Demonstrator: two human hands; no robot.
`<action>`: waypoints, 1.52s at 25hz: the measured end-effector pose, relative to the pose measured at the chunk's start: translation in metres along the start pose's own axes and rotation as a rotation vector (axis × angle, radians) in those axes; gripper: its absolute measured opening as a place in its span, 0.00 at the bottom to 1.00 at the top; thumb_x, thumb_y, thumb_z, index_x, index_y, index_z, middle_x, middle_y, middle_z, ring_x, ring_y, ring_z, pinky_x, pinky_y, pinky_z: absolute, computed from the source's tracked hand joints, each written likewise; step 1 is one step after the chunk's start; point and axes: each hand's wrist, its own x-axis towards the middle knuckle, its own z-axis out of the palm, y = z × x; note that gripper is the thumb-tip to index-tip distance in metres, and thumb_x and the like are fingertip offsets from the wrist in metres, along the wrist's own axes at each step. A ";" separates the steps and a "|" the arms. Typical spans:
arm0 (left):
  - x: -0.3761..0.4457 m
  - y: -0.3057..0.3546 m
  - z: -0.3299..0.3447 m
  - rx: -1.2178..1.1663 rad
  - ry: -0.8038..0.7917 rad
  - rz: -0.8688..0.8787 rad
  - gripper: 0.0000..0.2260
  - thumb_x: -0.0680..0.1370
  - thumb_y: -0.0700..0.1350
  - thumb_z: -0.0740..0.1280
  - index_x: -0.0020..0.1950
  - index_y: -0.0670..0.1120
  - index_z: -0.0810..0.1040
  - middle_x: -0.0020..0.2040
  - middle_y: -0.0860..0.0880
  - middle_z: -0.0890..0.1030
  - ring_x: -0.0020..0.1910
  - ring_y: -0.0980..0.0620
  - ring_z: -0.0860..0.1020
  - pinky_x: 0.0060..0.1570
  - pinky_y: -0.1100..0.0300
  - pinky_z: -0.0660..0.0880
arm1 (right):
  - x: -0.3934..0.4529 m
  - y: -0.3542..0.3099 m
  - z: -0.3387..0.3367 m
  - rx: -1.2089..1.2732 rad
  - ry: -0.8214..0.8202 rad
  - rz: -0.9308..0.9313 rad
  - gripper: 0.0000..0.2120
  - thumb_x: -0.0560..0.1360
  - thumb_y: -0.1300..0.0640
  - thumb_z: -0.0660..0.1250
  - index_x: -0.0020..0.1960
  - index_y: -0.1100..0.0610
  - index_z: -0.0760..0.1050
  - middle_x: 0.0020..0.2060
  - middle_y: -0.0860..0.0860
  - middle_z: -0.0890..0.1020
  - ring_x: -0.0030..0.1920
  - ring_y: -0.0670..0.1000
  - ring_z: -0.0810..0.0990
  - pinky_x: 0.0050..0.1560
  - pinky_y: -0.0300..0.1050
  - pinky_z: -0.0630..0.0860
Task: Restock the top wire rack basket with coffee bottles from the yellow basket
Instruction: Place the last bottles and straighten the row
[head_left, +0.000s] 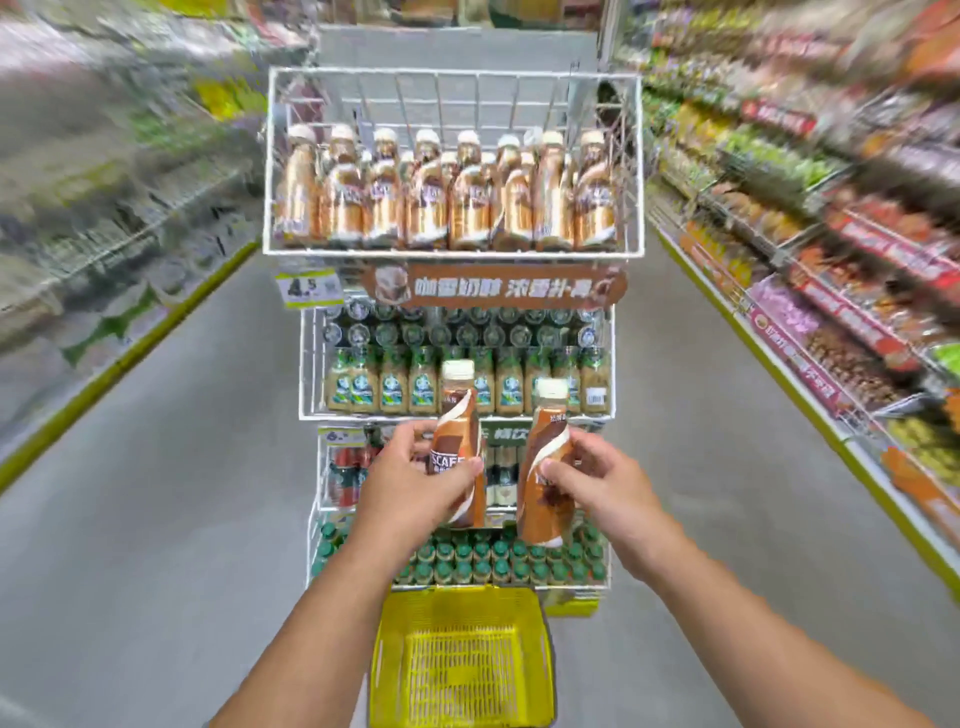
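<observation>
Head view, nearest first: the yellow basket (460, 660) sits on the floor at the foot of the wire rack (306, 364), and no bottle shows in what can be seen of its mesh bottom, so these may be the last ones. Above the basket, both hands are raised in front of the rack's lower tiers. The left hand (415, 486) has its fingers (462, 467) clamped around the left coffee bottle (460, 441); the right hand (605, 480) has its fingers curled around the right coffee bottle (545, 467). Both bottles stand roughly upright, caps up, close beside each other.

Behind the hands, the rack's middle tiers hold green-labelled bottles (467, 384), and the lowest tier, just above the basket, holds green-capped ones (467, 558). A brown sign (498, 288) and a price tag (310, 291) hang under the top wire rack basket (270, 161).

That top basket, well above the hands, already carries a front row of coffee bottles (447, 202) across its full width, with more caps behind. The task looks nearly done: two bottles remain to be lifted over the front wire rim, and any free space is likely in the back rows. Blurred store shelves (831, 234) flank the rack on both sides.
</observation>
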 end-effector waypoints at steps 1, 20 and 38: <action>-0.003 0.021 -0.008 -0.021 -0.003 0.009 0.21 0.69 0.48 0.81 0.53 0.59 0.73 0.51 0.53 0.83 0.43 0.54 0.85 0.52 0.47 0.82 | -0.003 -0.021 0.002 0.016 0.001 -0.021 0.23 0.73 0.58 0.78 0.67 0.54 0.79 0.53 0.50 0.86 0.52 0.48 0.85 0.58 0.49 0.81; 0.007 0.152 -0.130 -0.178 -0.107 0.064 0.27 0.64 0.70 0.74 0.60 0.65 0.76 0.55 0.56 0.86 0.49 0.51 0.86 0.56 0.43 0.81 | -0.022 -0.190 0.090 0.040 0.137 -0.172 0.14 0.80 0.46 0.69 0.65 0.42 0.78 0.55 0.42 0.86 0.52 0.42 0.85 0.48 0.41 0.80; 0.141 0.244 -0.022 0.006 0.022 0.203 0.19 0.74 0.64 0.71 0.63 0.63 0.73 0.62 0.63 0.75 0.59 0.65 0.76 0.58 0.64 0.74 | 0.170 -0.226 -0.018 -0.107 0.018 -0.344 0.14 0.71 0.36 0.73 0.54 0.39 0.78 0.46 0.46 0.85 0.49 0.48 0.84 0.46 0.42 0.80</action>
